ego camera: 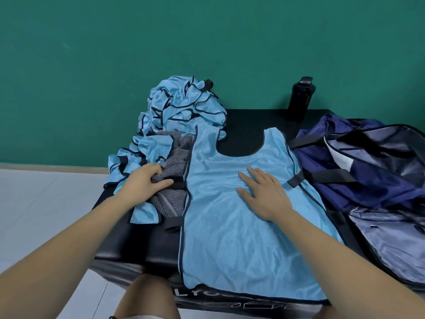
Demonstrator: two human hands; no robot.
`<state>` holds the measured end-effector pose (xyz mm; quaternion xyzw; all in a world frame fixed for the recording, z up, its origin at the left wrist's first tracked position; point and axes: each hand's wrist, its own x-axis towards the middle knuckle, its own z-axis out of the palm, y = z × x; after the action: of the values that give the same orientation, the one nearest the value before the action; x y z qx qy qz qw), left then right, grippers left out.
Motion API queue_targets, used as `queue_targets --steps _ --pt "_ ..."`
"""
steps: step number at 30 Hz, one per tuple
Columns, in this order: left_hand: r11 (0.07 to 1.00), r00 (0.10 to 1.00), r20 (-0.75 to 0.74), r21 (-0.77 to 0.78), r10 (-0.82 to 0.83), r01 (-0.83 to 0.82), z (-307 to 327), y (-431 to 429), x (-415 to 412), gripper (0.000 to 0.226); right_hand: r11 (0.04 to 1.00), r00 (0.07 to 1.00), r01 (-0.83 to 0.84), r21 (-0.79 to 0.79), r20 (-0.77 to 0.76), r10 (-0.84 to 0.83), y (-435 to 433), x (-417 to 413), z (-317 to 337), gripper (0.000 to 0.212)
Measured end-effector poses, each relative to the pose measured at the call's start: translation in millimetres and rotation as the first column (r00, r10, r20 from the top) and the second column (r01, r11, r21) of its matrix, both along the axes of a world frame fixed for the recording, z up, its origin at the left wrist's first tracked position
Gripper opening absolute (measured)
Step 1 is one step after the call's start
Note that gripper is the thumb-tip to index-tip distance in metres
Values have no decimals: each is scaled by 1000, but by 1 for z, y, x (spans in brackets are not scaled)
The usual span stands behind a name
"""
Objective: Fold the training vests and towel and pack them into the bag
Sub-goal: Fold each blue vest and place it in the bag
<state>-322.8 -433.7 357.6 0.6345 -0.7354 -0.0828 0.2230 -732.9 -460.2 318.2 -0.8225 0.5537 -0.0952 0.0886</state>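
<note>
Flat on the black padded bench [138, 245]: light-blue mesh training vest with dark piping [241, 238], long axis near-to-far, neck scoop and shoulder straps pointing away toward the green wall [115, 54], hem draped over the bench's near edge. Left side edge touching the grey striped towel [176, 155], left strap overlapping the crumpled heap of light-blue vests [181, 107] at far left; right side edge just beside the open navy fabric bag [333, 162], dark side tab lying toward it. Little bare bench on either side of the vest; bare patches only at the near left corner and behind the neck scoop, up to the black cylindrical bottle [301, 97] standing upright at the far edge by the wall. Bag at the bench's right end, mouth gaping, pale lining showing, cut off by the frame's right side. Left hand [145, 180] on the towel, fingers [164, 182] curled, clutching a fold of it. Right hand [264, 194] palm-down on the vest's upper middle, fingers [247, 178] straight and spread, pressing cloth flat, grasping nothing. Heap hanging slightly past the bench's left edge. Pale tiled floor [34, 203] open at left; bare knee [147, 295] below the near edge.
</note>
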Motion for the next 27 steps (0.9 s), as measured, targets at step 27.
queue_targets --steps 27 --pt "984 894 445 175 -57 -24 15 9 -39 69 1000 1000 24 -12 -2 -24 2 3 3 72"
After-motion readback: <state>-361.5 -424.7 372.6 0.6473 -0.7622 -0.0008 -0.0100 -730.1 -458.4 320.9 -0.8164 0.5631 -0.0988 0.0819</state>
